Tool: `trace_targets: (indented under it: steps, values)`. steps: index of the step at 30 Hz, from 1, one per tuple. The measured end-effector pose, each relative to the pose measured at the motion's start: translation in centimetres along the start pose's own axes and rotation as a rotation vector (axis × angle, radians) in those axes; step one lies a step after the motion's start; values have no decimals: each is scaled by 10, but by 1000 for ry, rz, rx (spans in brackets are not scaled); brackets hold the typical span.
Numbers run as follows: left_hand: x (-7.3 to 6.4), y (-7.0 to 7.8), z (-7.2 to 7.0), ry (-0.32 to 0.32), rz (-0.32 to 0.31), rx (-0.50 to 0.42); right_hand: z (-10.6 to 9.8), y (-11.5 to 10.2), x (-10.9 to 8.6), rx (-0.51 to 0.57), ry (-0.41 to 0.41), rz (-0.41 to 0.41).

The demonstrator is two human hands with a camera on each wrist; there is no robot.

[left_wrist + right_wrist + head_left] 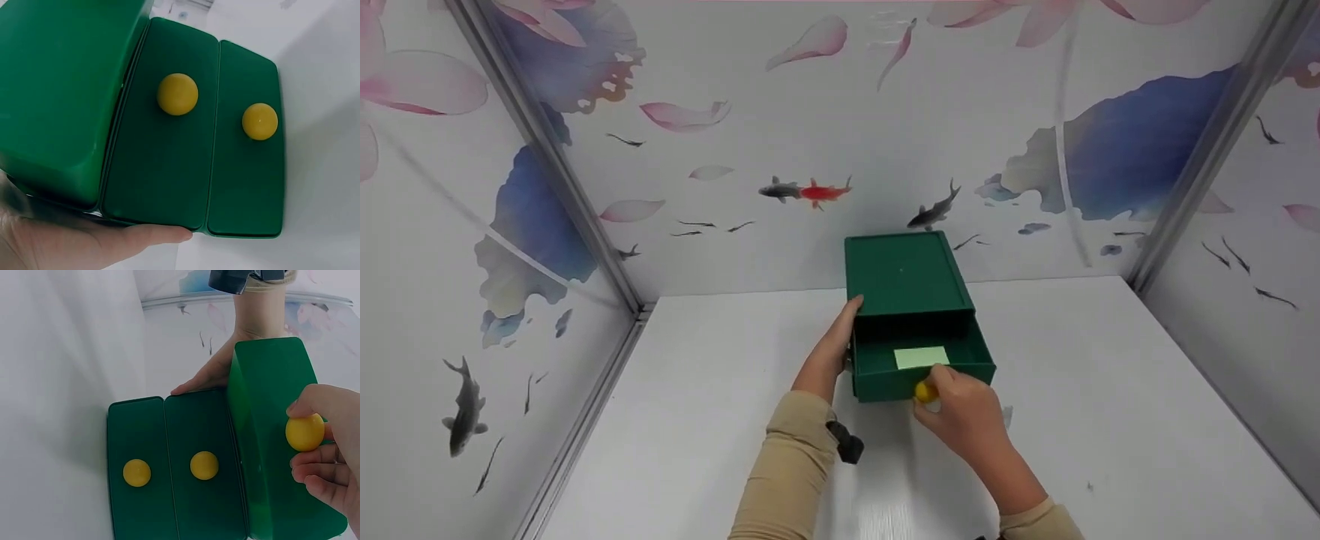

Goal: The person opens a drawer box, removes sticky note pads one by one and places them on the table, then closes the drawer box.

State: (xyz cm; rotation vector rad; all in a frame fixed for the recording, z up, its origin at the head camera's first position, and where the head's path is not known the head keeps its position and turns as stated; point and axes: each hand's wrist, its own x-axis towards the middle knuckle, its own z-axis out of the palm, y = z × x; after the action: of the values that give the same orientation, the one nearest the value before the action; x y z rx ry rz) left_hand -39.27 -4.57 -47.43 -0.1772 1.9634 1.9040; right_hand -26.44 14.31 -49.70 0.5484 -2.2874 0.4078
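Note:
A green drawer cabinet stands against the back of the white table, its top drawer pulled out toward me. Inside that drawer lies a pale green paper slip. My right hand pinches the drawer's round yellow knob between thumb and fingers. Along the cabinet's left side, my left hand rests with its fingers straight against the wall. Below the pulled drawer, the left wrist view shows a middle drawer and a bottom drawer, both closed, each with a yellow knob.
The white table spreads to both sides of the cabinet. Behind it rises a white wall panel printed with fish and petals. Side panels with metal corner posts stand left and right.

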Motion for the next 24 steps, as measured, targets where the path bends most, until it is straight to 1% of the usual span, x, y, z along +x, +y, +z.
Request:
trace_targets:
  steps: [3,6,11,17,24]
  values:
    - [1,1,7,1,-6,-12,-4,4,-3,-8,-1,5]
    - [2,1,10,0,-16,-16,-8,6,-7,-14,-10,1]
    - [5,0,8,-17,-13,18,-14,7,-11,-6,-28,16]
    - [6,-1,2,-52,3,56,-15,4,-15,-5,-33,13]
    - [5,-3,4,-58,4,77,-17,3,-20,-1,-38,17]
